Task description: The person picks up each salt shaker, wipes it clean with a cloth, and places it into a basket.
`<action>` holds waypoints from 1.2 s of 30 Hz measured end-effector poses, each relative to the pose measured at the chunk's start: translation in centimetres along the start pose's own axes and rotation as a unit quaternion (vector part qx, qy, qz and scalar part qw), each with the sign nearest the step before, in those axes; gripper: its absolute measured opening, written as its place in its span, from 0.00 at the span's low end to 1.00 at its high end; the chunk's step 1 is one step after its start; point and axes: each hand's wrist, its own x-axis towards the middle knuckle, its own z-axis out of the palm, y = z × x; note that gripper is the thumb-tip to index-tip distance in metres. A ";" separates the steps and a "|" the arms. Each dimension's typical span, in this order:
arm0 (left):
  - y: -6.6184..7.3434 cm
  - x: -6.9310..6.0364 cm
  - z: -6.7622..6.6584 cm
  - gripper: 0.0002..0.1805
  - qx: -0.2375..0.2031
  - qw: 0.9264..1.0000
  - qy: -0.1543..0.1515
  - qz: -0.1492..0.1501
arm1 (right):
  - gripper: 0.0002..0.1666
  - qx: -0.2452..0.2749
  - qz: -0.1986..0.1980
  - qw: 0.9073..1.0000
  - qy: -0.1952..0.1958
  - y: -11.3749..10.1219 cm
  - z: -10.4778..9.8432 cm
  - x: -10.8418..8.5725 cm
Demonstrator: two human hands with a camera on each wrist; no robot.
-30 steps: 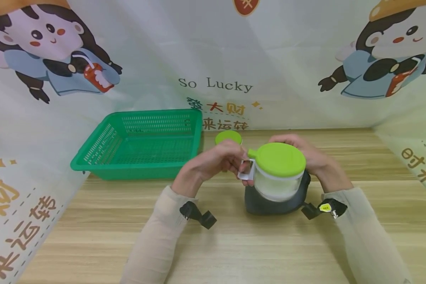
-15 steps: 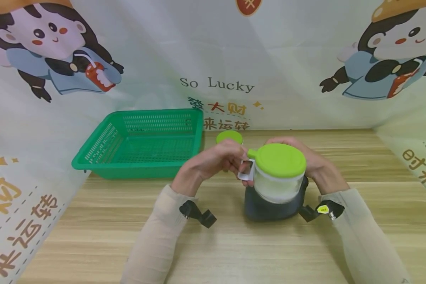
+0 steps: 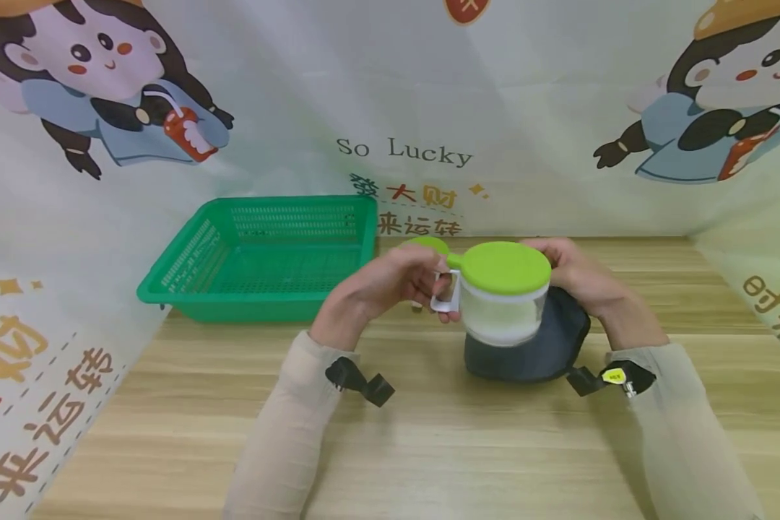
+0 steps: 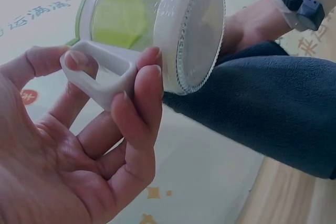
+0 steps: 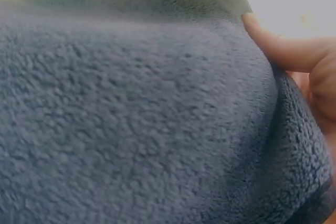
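Note:
A clear jar [image 3: 500, 314] with a green lid [image 3: 505, 268] and a white base is held up above the table. The left hand [image 3: 399, 280] grips its white handle [image 4: 113, 72], fingers curled around it in the left wrist view. A dark grey cloth [image 3: 526, 354] hangs below and behind the jar. The right hand [image 3: 575, 278] holds that cloth at its upper right edge, thumb on the near side of the cloth [image 5: 157, 103] in the right wrist view; its other fingers are mostly hidden.
A green slotted basket [image 3: 253, 310] stands on the wooden table [image 3: 429, 448] at the back left. Behind the left hand is a second green lid [image 3: 431, 244], its container largely hidden. A printed curtain [image 3: 533, 130] lines the back and sides.
The jar has risen slightly in the head view, with the left hand still on its handle. The right hand has shifted right and the cloth has spread out to the right.

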 end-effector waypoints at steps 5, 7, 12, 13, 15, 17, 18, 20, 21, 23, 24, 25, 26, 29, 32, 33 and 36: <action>0.8 -0.8 -0.8 0.16 -0.008 0.999 0.052 -0.010 | 0.22 0.031 0.014 0.999 0.007 -1.5 -0.8 -0.8; 1.1 -1.1 -1.1 0.15 -0.014 0.997 0.076 -0.011 | 0.20 0.047 0.036 0.998 0.018 -2.4 -0.8 -0.9; 2.0 -1.9 -1.4 0.14 -0.003 0.991 0.136 -0.011 | 0.16 0.031 0.087 0.992 0.081 -4.9 0.2 -1.0; 2.1 -2.0 -1.5 0.14 0.004 0.990 0.142 -0.012 | 0.15 0.017 0.092 0.991 0.096 -5.3 0.5 -0.9; 2.4 -2.1 -1.4 0.14 0.017 0.989 0.150 -0.010 | 0.13 -0.018 0.093 0.987 0.131 -6.1 1.2 -0.8; 2.4 -2.1 -1.3 0.14 0.027 0.988 0.149 -0.009 | 0.13 -0.050 0.087 0.982 0.162 -6.6 1.8 -0.6; 2.4 -2.1 -1.2 0.14 0.031 0.988 0.148 -0.009 | 0.13 -0.065 0.082 0.979 0.178 -6.7 2.1 -0.5; 2.3 -1.9 -1.1 0.15 0.033 0.989 0.141 -0.010 | 0.13 -0.075 0.072 0.974 0.202 -6.7 2.5 -0.4; 2.2 -1.8 -1.0 0.16 0.032 0.990 0.135 -0.011 | 0.13 -0.074 0.068 0.972 0.210 -6.5 2.7 -0.3; 2.0 -1.6 -0.8 0.16 0.032 0.992 0.122 -0.012 | 0.14 -0.067 0.060 0.971 0.222 -6.2 2.9 -0.2; 1.9 -1.5 -0.7 0.16 0.031 0.993 0.115 -0.012 | 0.14 -0.065 0.058 0.971 0.225 -6.0 3.0 -0.1; 1.8 -1.4 -0.6 0.16 0.029 0.994 0.107 -0.012 | 0.14 -0.060 0.055 0.971 0.225 -5.8 3.0 0.0; 1.7 -1.3 -0.5 0.16 0.027 0.995 0.099 -0.012 | 0.15 -0.059 0.053 0.971 0.225 -5.5 3.0 0.1; 1.5 -1.1 -0.2 0.15 0.021 0.997 0.079 -0.014 | 0.16 -0.046 0.049 0.975 0.213 -4.9 3.2 0.5; 1.5 -0.9 0.2 0.15 0.011 0.998 0.059 -0.017 | 0.19 -0.001 0.054 0.979 0.195 -4.2 3.4 1.1; 1.5 -0.8 0.3 0.15 0.009 0.998 0.054 -0.018 | 0.20 0.014 0.056 0.980 0.191 -4.0 3.4 1.3; 1.5 -0.7 0.4 0.15 0.009 0.998 0.054 -0.025 | 0.22 0.048 0.065 0.979 0.188 -3.4 3.8 1.6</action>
